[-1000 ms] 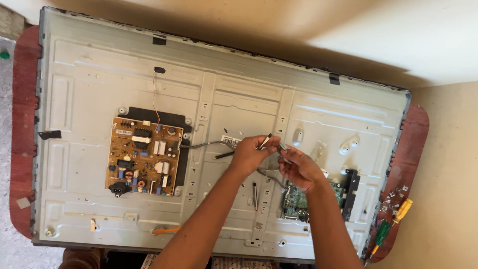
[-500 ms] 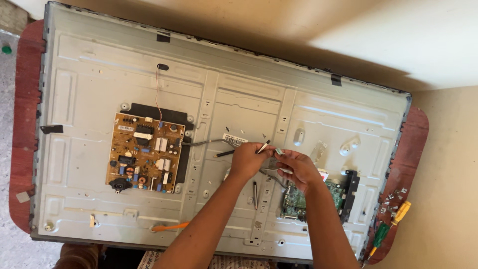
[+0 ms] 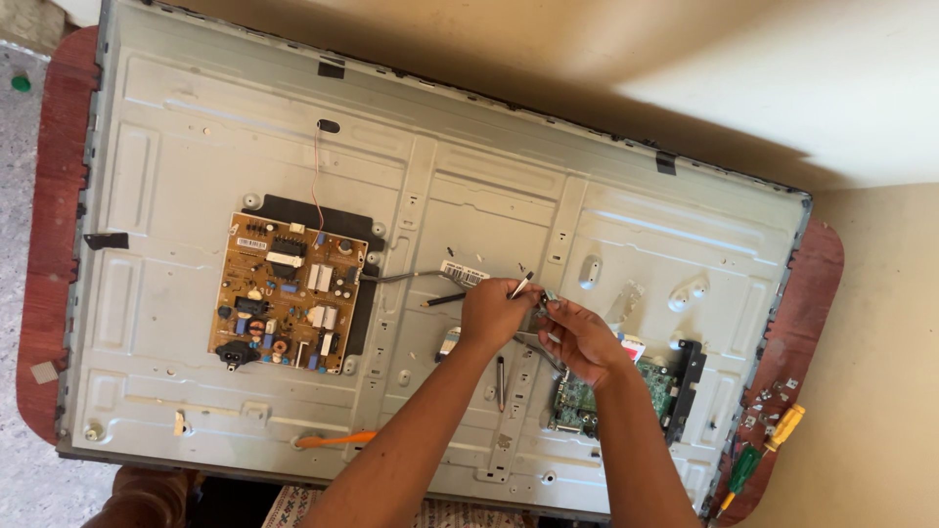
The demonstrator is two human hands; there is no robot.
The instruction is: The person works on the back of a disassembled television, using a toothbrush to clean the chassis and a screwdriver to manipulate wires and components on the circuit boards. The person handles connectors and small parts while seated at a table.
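Note:
A flat television lies face down, its grey metal back panel (image 3: 196, 147) bare. A brown power board (image 3: 289, 293) is mounted at the left, a green main board (image 3: 577, 396) at the lower right. Both my hands meet over the panel's middle. My left hand (image 3: 494, 313) pinches a thin flat cable end (image 3: 523, 284). My right hand (image 3: 577, 337) holds the same grey cable (image 3: 533, 342) just beside it. A grey wire bundle (image 3: 411, 277) runs from the power board toward my hands.
A thin dark tool (image 3: 501, 381) and a black pen-like stick (image 3: 443, 299) lie on the panel. An orange tool (image 3: 333, 440) rests near the front edge. Loose screws (image 3: 773, 401) and a green-yellow screwdriver (image 3: 758, 460) sit on the red-brown table (image 3: 44, 244) at right.
The view has drifted slightly, so the panel sits lower and to the right in the picture. My hands stay together at the cable with small finger movements.

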